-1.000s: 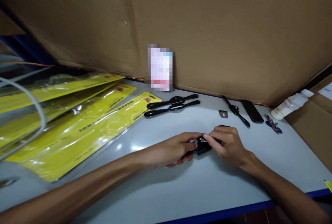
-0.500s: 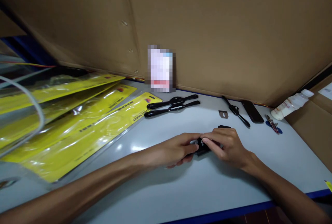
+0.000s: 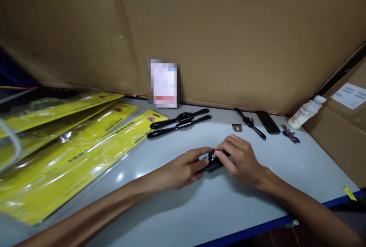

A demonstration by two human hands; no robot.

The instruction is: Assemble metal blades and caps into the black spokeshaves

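Observation:
In the middle of the table, my left hand (image 3: 185, 168) grips a black spokeshave (image 3: 212, 162) from its left side. My right hand (image 3: 238, 158) closes over the spokeshave's right side, its thumb and fingertips at a small shiny screw on the body. Fingers hide most of the tool. Just behind my right hand lies a small flat metal blade (image 3: 236, 128) with a slot. Beyond my left hand rest two more black spokeshave parts (image 3: 180, 121), side by side. Another black spokeshave (image 3: 250, 122) sits farther right, with a bright screw on it.
Yellow plastic-covered packages (image 3: 94, 155) spread over the table's left side. A blurred white card (image 3: 164, 84) leans on the cardboard wall (image 3: 217, 33). At the back right are a dark phone (image 3: 268, 121), a bunch of keys (image 3: 290, 134) and a white bottle (image 3: 306, 112).
The view has swung slightly right, so things appear farther left. Both hands stay on the spokeshave, with the right fingers shifted a little around it.

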